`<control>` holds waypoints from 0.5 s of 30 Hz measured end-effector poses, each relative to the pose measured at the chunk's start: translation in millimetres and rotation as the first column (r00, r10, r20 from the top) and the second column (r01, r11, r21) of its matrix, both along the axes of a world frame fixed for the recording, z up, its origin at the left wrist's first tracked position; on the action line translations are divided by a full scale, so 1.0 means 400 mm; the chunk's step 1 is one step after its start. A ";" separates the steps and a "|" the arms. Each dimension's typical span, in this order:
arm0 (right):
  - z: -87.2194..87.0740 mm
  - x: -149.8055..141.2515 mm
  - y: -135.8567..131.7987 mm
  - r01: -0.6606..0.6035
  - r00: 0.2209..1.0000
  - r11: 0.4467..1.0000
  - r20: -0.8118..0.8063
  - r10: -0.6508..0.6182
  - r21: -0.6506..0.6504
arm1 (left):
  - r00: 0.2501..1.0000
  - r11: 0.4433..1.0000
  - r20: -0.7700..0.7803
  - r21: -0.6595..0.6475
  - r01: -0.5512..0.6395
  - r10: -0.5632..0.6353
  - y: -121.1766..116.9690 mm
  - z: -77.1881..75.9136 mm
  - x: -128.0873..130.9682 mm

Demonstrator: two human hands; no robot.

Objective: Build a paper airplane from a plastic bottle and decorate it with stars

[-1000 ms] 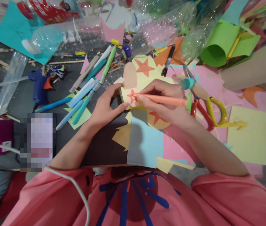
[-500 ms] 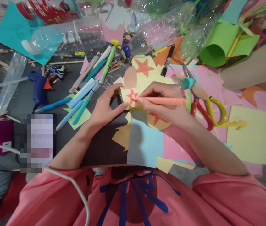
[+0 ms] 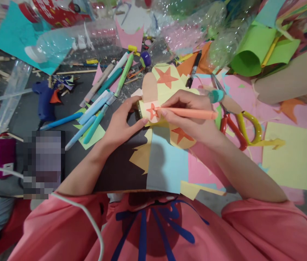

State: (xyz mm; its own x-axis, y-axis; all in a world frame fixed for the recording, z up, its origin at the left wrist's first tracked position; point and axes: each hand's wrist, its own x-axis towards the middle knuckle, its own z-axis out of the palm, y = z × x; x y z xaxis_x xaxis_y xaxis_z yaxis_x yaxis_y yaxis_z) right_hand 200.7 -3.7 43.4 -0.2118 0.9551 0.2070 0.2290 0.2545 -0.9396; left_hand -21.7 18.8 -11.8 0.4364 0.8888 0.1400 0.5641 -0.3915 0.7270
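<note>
A pale yellow paper craft (image 3: 166,95) with orange stars and a rounded tan paper piece (image 3: 150,87) lies before me. My left hand (image 3: 119,123) grips its left end, thumb along the near edge and fingers round the far side. In my right hand (image 3: 198,127) is an orange marker (image 3: 190,113), held like a pen. Its tip touches a small orange star (image 3: 152,110), which has a pale patch in its middle. Another orange star (image 3: 181,134) shows on a yellow flap below my right hand.
Several markers (image 3: 96,108) and a blue glue gun (image 3: 44,99) lie to the left, near a phone (image 3: 47,152). Scissors (image 3: 233,132) rest right of my hand. Plastic bottles (image 3: 58,43) and paper scraps fill the back. Another person's arm (image 3: 292,78) reaches in from the right.
The marker tip has shifted slightly within the small star, down and then back up. My left hand stays in place. The phone screen has dimmed.
</note>
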 end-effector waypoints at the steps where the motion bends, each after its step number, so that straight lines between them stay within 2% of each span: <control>1: 0.000 0.000 0.000 0.001 1.000 1.000 0.002 -0.001 0.004 | 1.000 1.000 -0.001 -0.001 -0.001 0.001 0.000 -0.001 0.000; 10: 0.000 0.007 0.000 -0.011 0.995 0.998 0.098 0.017 -0.058 | 1.000 0.999 -0.015 -0.034 -0.019 0.018 0.000 0.004 0.003; 15: 0.007 0.005 -0.002 0.021 0.999 0.997 0.050 -0.017 -0.071 | 1.000 1.000 -0.013 -0.024 -0.012 0.011 -0.001 0.007 0.003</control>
